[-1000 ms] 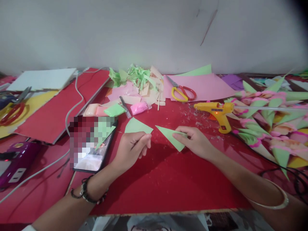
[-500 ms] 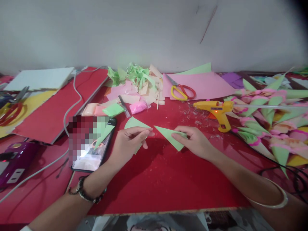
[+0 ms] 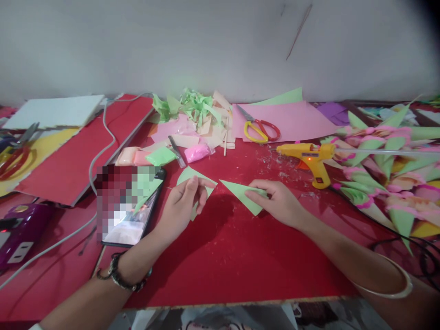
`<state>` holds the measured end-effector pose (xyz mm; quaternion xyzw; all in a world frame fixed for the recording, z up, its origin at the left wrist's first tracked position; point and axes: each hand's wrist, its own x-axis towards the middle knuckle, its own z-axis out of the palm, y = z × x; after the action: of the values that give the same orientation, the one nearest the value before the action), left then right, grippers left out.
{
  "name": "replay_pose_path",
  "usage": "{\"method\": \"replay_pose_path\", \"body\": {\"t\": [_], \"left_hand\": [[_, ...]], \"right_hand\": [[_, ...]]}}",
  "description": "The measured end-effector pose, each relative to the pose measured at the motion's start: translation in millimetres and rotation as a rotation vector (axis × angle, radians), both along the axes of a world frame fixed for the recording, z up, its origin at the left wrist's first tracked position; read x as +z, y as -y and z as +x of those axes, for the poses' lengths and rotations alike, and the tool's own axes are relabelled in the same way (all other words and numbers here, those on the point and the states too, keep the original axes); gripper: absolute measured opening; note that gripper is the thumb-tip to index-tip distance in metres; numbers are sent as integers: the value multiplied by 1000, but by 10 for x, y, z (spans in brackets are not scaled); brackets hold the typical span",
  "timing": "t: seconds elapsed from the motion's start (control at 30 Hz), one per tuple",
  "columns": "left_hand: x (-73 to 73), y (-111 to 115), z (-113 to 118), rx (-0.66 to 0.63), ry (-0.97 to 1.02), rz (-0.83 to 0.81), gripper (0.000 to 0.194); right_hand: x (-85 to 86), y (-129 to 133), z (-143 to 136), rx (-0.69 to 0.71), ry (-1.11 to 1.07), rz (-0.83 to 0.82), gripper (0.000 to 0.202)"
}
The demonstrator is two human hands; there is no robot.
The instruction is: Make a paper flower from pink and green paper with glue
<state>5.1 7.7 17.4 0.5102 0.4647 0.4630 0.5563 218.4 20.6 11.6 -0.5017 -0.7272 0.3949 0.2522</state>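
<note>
My left hand (image 3: 180,201) is at a curved piece of light green paper (image 3: 187,175), its fingers bent and its thumb close to the index finger. The paper shows behind and below the fingers, its pointed tip to the right; part of the grip is hidden. Between thumb and fingers, my right hand (image 3: 278,201) pinches a folded, cone-like piece of green paper (image 3: 242,193), whose sharp tip points left. The two paper tips almost meet, a small gap between them. A yellow glue gun (image 3: 309,158) with a lit orange light lies beyond my right hand.
A phone (image 3: 130,220) lies by my left forearm, a green paper piece over it. Scissors (image 3: 257,128) rest on pink paper (image 3: 292,117) at the back, near green scraps (image 3: 197,105) and clay packets (image 3: 161,156). Paper flowers (image 3: 381,160) fill the right; a cable (image 3: 106,123) crosses the left.
My left thumb has drawn back from near the index fingertip, and those fingers have curled inward. My right hand and both paper pieces stay nearly where they were.
</note>
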Motion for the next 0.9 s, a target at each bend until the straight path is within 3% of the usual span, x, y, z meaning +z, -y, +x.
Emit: {"method": "replay_pose_path", "body": {"t": [0.27,0.43,0.57,0.7,0.9], "left_hand": [[59,-2,3,7,-256,59,23],[-11,-19,-23,-10,-394,241,38],[1,6,2,-95,-446,332,35],[22,50,49,-185,-606,405,10],[31,65,51,-127,-689,513,18]], "right_hand": [[4,-7,5,-11,-19,22,26],[11,9,9,-43,-32,116,22],[43,38,-7,71,-7,194,21],[76,63,-42,240,19,222,22],[68,56,-23,228,6,170,23]]}}
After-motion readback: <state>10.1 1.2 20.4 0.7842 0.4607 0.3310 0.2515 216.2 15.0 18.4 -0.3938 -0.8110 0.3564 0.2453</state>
